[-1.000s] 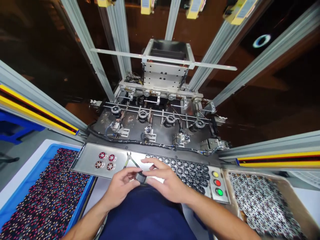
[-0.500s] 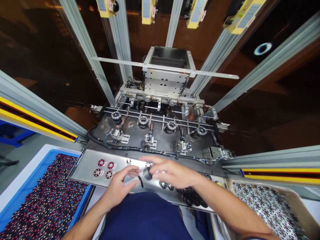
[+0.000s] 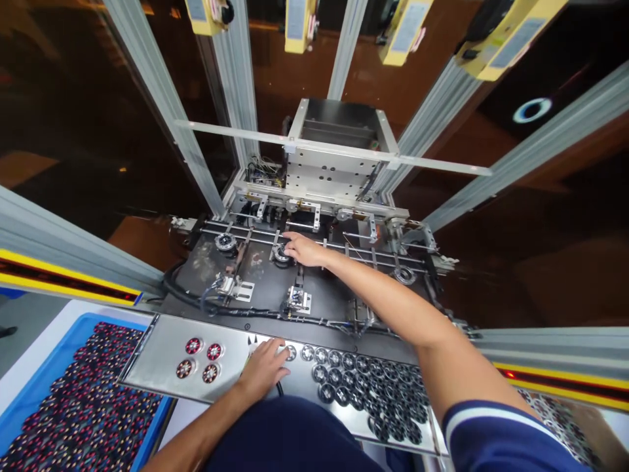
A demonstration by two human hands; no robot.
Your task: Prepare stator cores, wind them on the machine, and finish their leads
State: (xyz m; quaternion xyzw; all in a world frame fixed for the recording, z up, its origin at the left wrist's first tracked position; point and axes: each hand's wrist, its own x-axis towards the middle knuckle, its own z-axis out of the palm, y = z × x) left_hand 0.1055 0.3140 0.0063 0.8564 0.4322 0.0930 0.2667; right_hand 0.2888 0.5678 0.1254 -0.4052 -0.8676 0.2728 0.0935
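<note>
My right hand reaches far into the machine, fingers pinched on a small round motor part at the second fixture of the black deck. Another round part sits in the fixture to its left, and one more sits far right. My left hand rests on the steel shelf, its fingers curled over the end of a row of round silver-black parts and covering a pair of cutters. What the left fingers grip, if anything, is hidden.
Several red-wound stators lie on the shelf's left. A blue bin full of wound stators stands at lower left. Aluminium frame posts and yellow-striped rails flank the machine; a steel block overhangs the deck at the back.
My right hand has left the shelf and stretched forward to the second fixture with the dark part. My left hand has dropped onto the shelf by the cutters.
</note>
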